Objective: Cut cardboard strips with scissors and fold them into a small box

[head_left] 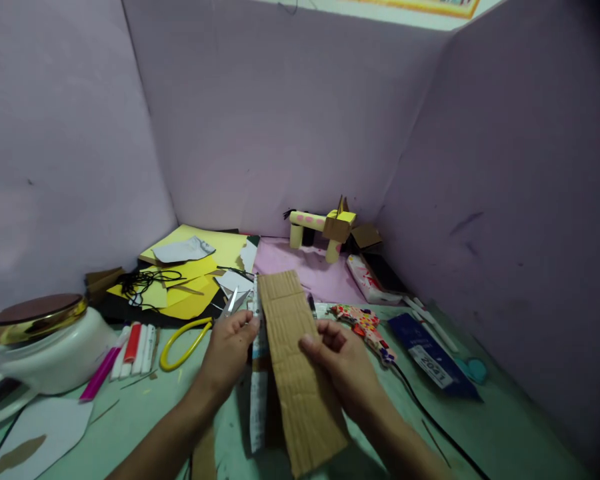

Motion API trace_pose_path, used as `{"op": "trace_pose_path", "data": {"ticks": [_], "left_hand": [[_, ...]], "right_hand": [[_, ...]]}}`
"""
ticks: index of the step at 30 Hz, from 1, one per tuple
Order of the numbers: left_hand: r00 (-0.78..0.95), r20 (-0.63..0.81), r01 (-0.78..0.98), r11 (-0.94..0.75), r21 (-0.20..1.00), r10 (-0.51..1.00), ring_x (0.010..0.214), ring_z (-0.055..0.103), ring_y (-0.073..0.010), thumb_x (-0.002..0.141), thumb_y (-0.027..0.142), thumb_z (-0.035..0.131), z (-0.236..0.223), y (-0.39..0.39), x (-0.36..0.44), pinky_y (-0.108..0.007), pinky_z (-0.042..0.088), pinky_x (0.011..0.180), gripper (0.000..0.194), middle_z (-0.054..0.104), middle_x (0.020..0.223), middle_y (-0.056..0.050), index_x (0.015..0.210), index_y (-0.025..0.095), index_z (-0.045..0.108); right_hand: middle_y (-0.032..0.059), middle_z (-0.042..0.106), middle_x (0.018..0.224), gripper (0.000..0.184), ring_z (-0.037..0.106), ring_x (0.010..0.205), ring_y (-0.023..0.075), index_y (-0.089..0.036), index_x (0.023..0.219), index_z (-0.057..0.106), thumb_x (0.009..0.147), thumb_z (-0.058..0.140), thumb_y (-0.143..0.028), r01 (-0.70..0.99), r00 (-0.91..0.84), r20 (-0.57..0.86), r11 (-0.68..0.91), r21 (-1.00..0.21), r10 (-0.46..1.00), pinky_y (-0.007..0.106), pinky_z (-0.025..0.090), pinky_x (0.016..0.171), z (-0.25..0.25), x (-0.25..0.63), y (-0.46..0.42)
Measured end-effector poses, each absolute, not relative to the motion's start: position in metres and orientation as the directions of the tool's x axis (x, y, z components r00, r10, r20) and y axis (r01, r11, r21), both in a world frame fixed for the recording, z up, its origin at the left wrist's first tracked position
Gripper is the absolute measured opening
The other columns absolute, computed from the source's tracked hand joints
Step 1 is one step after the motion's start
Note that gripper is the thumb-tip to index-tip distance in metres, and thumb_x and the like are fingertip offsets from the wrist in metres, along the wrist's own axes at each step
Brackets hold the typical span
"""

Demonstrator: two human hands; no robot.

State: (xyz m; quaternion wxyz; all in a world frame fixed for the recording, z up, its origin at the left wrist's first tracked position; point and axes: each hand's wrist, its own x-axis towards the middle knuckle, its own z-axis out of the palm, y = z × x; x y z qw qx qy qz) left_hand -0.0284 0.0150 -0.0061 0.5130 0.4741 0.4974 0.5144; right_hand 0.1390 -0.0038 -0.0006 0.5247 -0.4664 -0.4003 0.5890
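Observation:
A folded piece of cardboard (300, 360) stands upright between my two hands, with a brown ribbed panel on the right. On its left is a narrower panel with a white printed face. My left hand (233, 343) is closed on the edge of that white panel, thumb at the top. With thumb and fingers, my right hand (343, 363) pinches the right edge of the brown panel. Just beyond my left hand lie scissors (186, 343) with yellow handles. A glue gun (367, 327) with a flowered pattern rests to the right of my right hand.
At the back stands a yellow cardboard animal (320, 223) on pink paper (280, 267). Yellow sheets (190, 307) and black cord (143, 283) lie back left. Several markers (135, 350) and a white pot (65, 353) are left. A blue packet (433, 360) lies right. Walls close three sides.

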Motion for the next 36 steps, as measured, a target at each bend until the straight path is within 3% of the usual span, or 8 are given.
{"op": "trace_pose_path", "data": {"ticks": [4,9,16,20,23,27,32,36], "left_hand": [[0.034,0.011,-0.125,-0.007,0.992,0.999,0.072,0.062,-0.0215,0.077,0.038,0.058,-0.009,0.007,-0.019,-0.031,0.048,0.066,0.024,0.068,0.072,-0.004,0.078,0.015,0.063],[0.026,0.045,-0.169,-0.04,0.985,0.999,0.072,0.062,-0.0214,0.079,0.04,0.058,-0.012,0.001,-0.013,-0.03,0.047,0.063,0.026,0.068,0.076,-0.004,0.081,0.015,0.064],[-0.035,0.071,-0.205,-0.077,0.976,0.997,0.074,0.06,-0.0198,0.081,0.042,0.056,-0.014,-0.006,-0.009,-0.028,0.046,0.062,0.027,0.068,0.081,-0.003,0.086,0.017,0.064],[-0.04,0.065,-0.233,-0.072,0.97,0.997,0.08,0.062,-0.0206,0.085,0.045,0.05,-0.015,-0.007,-0.006,-0.029,0.048,0.065,0.031,0.069,0.089,-0.005,0.091,0.017,0.062],[-0.028,0.042,-0.235,-0.048,0.971,0.999,0.077,0.064,-0.022,0.079,0.042,0.06,-0.017,-0.005,-0.004,-0.031,0.05,0.066,0.031,0.069,0.086,-0.006,0.095,0.016,0.06],[-0.071,-0.01,-0.214,-0.006,0.977,0.997,0.067,0.065,-0.0217,0.07,0.034,0.067,-0.018,0.002,-0.007,-0.032,0.051,0.061,0.028,0.068,0.077,-0.003,0.089,0.016,0.059],[-0.196,-0.027,-0.198,-0.012,0.98,0.98,0.068,0.065,-0.0202,0.07,0.033,0.062,-0.021,0.015,-0.014,-0.031,0.051,0.061,0.024,0.067,0.077,-0.001,0.088,0.017,0.056],[-0.226,-0.013,-0.153,-0.022,0.988,0.974,0.075,0.065,-0.0207,0.071,0.03,0.062,-0.026,0.018,-0.012,-0.032,0.051,0.066,0.024,0.067,0.08,-0.002,0.089,0.016,0.058]], "right_hand": [[-0.0013,0.061,0.056,0.036,0.053,0.052,0.0134,-0.018,0.067,0.053,0.054,0.078,-0.04,-0.196,0.106,-0.091,-0.069,-0.978,0.99,0.025,0.041,0.051,-0.023,0.123,-0.004],[-0.0064,0.047,0.051,0.039,0.042,0.05,0.0109,-0.02,0.059,0.045,0.053,0.077,-0.041,-0.107,0.176,-0.014,0.005,-0.994,0.984,0.022,0.034,0.048,-0.039,0.128,0.0],[0.0049,0.064,0.095,0.034,0.059,0.089,0.0223,-0.02,0.098,0.054,0.079,0.056,-0.048,-0.122,-0.083,0.028,0.017,-0.992,0.996,0.034,0.045,0.08,-0.044,0.122,-0.007],[0.0044,0.064,0.092,0.03,0.058,0.087,0.0224,-0.02,0.095,0.055,0.081,0.055,-0.046,-0.097,-0.124,0.037,0.025,-0.995,0.992,0.034,0.045,0.078,-0.045,0.119,-0.011],[0.0041,0.065,0.093,0.029,0.058,0.085,0.0217,-0.021,0.096,0.056,0.08,0.057,-0.044,-0.125,-0.112,0.023,0.009,-0.992,0.993,0.034,0.045,0.077,-0.046,0.118,-0.012],[0.0039,0.066,0.09,0.035,0.06,0.084,0.0219,-0.02,0.095,0.057,0.074,0.065,-0.046,-0.273,-0.196,-0.063,-0.117,-0.955,0.979,0.034,0.046,0.075,-0.043,0.118,-0.012],[0.0072,0.069,0.083,0.05,0.064,0.083,0.0239,-0.016,0.093,0.06,0.073,0.056,-0.062,-0.495,-0.469,-0.204,-0.447,-0.745,0.86,0.038,0.048,0.075,-0.034,0.117,-0.01],[0.0064,0.069,0.083,0.044,0.065,0.082,0.0233,-0.017,0.093,0.061,0.068,0.066,-0.053,-0.509,-0.481,-0.205,-0.462,-0.727,0.852,0.037,0.048,0.076,-0.033,0.115,-0.013]]}}
